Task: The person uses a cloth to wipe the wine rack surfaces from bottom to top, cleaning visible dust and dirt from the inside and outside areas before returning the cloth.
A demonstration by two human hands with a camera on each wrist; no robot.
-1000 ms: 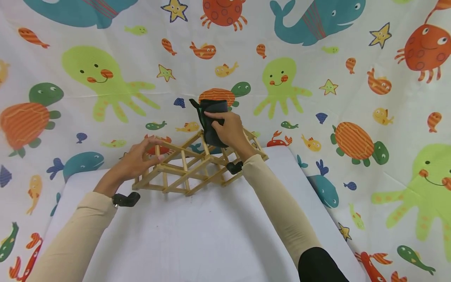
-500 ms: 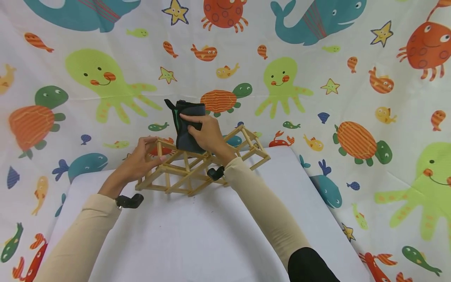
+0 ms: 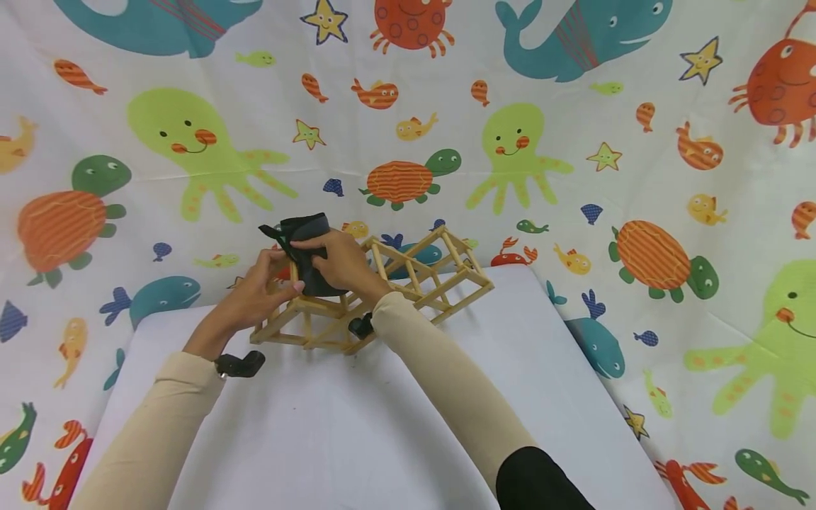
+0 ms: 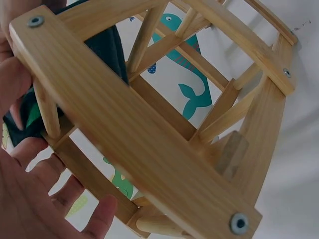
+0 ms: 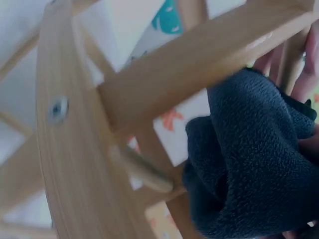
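Note:
A slatted wooden rack (image 4: 144, 139) with crossing bars, dowels and bolt heads stands on the white table. In the head view my left hand (image 3: 258, 294) grips its left end, thumb in front and fingers behind the bar. My right hand (image 3: 344, 262) holds a folded dark blue-grey cloth (image 5: 254, 159) with a black strap and a green edge, index finger along its front. The cloth is against the rack's left end, close to my left fingers. Its lower part goes behind the front beam in the left wrist view. Part of the rack's middle is hidden by my right hand and forearm.
The white-covered table (image 3: 382, 425) reaches out in front of the rack. Behind and beside it hangs a white curtain (image 3: 440, 85) printed with sea animals. Small black cameras (image 3: 240, 364) are strapped at both wrists.
My right hand has carried the cloth leftward along the rack, from near its middle to the left end, and lower. My left hand has kept its grip.

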